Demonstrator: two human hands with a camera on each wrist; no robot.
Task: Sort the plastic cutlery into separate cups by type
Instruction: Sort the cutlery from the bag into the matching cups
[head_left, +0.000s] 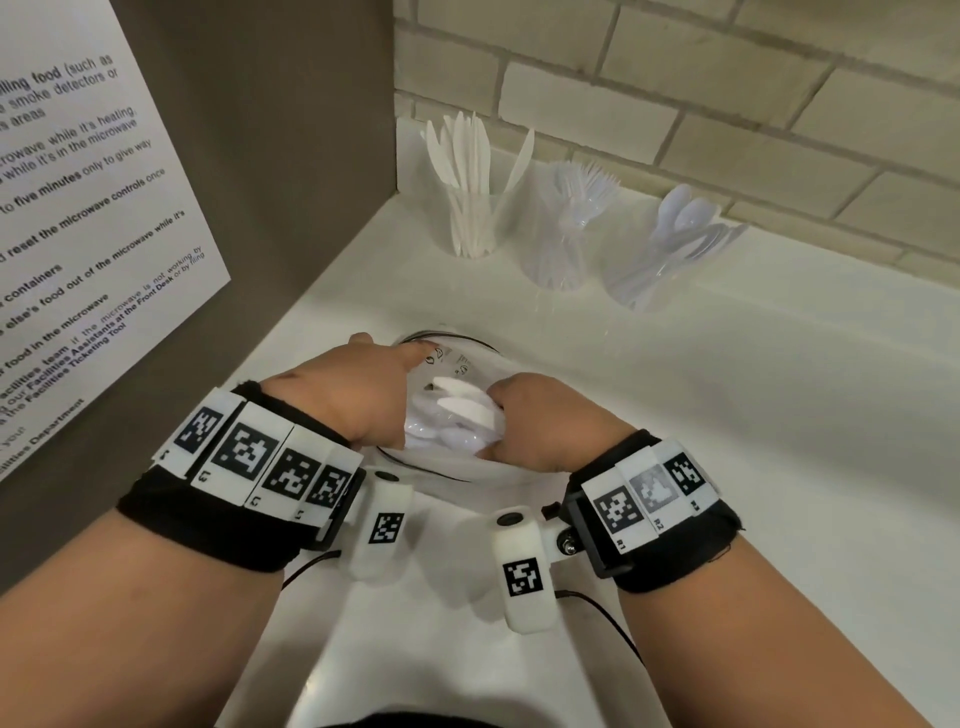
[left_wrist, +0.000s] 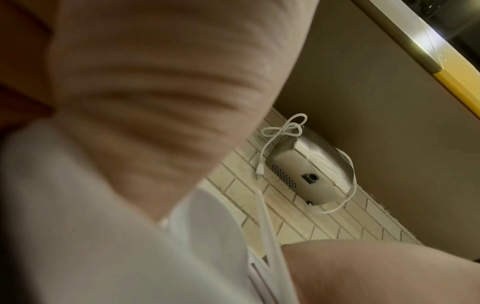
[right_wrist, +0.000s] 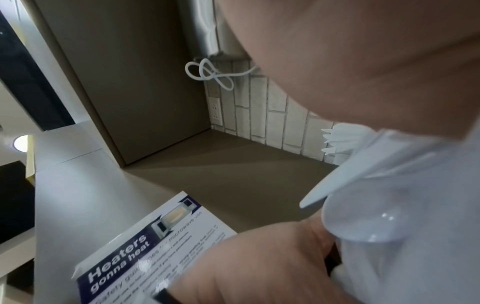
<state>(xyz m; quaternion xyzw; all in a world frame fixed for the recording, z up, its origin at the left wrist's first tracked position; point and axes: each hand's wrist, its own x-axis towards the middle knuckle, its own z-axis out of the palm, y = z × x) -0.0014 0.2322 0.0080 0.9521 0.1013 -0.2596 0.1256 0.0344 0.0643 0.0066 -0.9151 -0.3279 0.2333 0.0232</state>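
Now both hands in the clear bowl (head_left: 470, 348) — right hand (head_left: 540, 423) grip around mixed cutlery (head_left: 467, 408), left hand (head_left: 353, 389) grip unclear.

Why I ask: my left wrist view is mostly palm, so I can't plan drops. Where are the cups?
Observer: Three clear cups stand in a row along the tiled wall: knife cup leftmost, fork cup in the middle, spoon cup rightmost.
Operator: And the unsorted pile?
Observer: In a clear bowl nearer the person on the counter, with the left hand and right hand both at it.
Operator: Is the right hand holding anything?
Observer: Yes, it grips mixed pieces; the right wrist view shows a knife and a spoon together.
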